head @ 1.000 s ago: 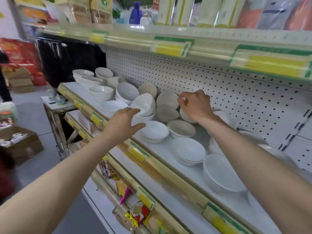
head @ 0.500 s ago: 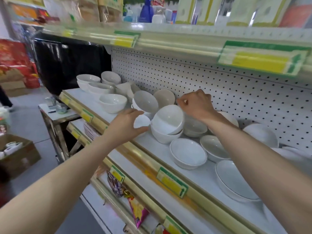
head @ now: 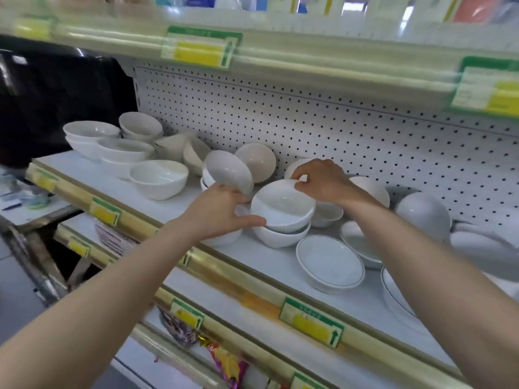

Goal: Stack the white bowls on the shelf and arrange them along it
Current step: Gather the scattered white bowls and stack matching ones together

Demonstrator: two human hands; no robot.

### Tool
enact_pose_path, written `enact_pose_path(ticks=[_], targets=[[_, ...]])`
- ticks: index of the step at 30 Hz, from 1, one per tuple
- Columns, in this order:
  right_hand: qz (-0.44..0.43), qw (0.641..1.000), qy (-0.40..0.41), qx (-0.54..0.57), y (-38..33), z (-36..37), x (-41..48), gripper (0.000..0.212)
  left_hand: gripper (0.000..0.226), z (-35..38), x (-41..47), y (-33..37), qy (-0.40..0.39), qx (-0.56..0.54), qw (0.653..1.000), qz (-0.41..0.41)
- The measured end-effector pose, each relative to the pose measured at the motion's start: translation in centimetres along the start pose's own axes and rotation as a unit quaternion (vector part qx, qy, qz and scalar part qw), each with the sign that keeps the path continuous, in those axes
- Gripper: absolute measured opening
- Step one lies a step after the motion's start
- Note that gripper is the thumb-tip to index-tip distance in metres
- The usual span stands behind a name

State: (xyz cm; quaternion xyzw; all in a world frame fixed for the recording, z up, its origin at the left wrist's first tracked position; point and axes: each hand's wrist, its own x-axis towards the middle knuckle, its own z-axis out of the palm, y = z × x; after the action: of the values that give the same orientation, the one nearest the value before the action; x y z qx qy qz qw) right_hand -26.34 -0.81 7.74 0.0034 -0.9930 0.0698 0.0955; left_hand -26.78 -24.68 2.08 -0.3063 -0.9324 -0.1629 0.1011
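- Two hands on one white bowl, mid-shelf: the top bowl (head: pixel 282 204) sits nested in a lower bowl (head: pixel 280 237), slightly tilted, both upright.
- Left hand (head: pixel 222 213): fingers curled round the top bowl's left side, thumb laid along its near wall by the base. Grasping it. A small white bit shows betw. thumb & fingers; can't tell what it is.
- Right hand (head: pixel 323 181): reaches over from the right, thumb & forefinger pinching the far rim of the same bowl, other fingers curled above.
- Shelf (head: pixel 252 266): white, w/ a gold front strip; the 2-bowl stack stands near the front edge, approx. centre.
- Another white bowl (head: pixel 224 240) sits just under the left hand, mostly hidden.
- Just left of the hands, a tilted bowl (head: pixel 229 171) stands on edge on other bowls; behind it a beige bowl (head: pixel 257 165) leans vs. the pegboard (head: pixel 309 113).
- Further left: a single bowl (head: pixel 158 178) upright, then low stacks (head: pixel 92 136) at the shelf's far end.
- Right of the stack: a shallow dish (head: pixel 330 265) w/ a thin dark rim line, near the front; more dishes beside it, partly hidden by the right forearm.
- Far right: a grey-white bowl (head: pixel 424 214) turned on its side, near the pegboard.
- Green/yellow price tag (head: pixel 311 321) on the strip of the shelf below; text blurred.
- Snack packets (head: pixel 227 363) on the shelf beneath.
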Motion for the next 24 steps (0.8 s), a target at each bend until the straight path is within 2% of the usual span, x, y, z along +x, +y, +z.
enact_pose_path(ticks=[4,10,15,17,20,22,24], targets=[[0.091,0.995,-0.024,0.033,0.0,1.2,-1.1,0.025,0.084,0.0,0.3,-1.4,-0.019,0.013,0.998,0.057],[0.18,0.98,-0.016,0.088,-0.7,2.3,-2.5,0.028,0.075,0.9,1.2,-2.8,-0.038,0.0,0.996,0.084],[0.221,0.973,-0.015,0.065,-1.4,2.3,-3.1,0.03,0.06,0.4,0.9,-3.5,-0.057,-0.026,0.992,0.108],[0.235,0.971,-0.013,0.038,-1.8,2.3,-3.2,0.03,0.056,-0.3,0.4,-4.2,-0.03,-0.05,0.99,0.129],[0.273,0.962,-0.024,-0.017,-2.4,2.2,-3.1,0.03,0.035,-1.3,-0.6,-5.8,0.06,-0.102,0.983,0.143],[0.302,0.951,-0.006,-0.06,-3.3,1.6,-2.9,0.032,0.037,-1.8,-0.9,-7.4,0.103,-0.112,0.98,0.13],[0.294,0.951,0.06,-0.076,-4.5,1.1,-2.3,0.028,0.043,-2.2,-0.8,-9.1,0.131,-0.113,0.979,0.107]])
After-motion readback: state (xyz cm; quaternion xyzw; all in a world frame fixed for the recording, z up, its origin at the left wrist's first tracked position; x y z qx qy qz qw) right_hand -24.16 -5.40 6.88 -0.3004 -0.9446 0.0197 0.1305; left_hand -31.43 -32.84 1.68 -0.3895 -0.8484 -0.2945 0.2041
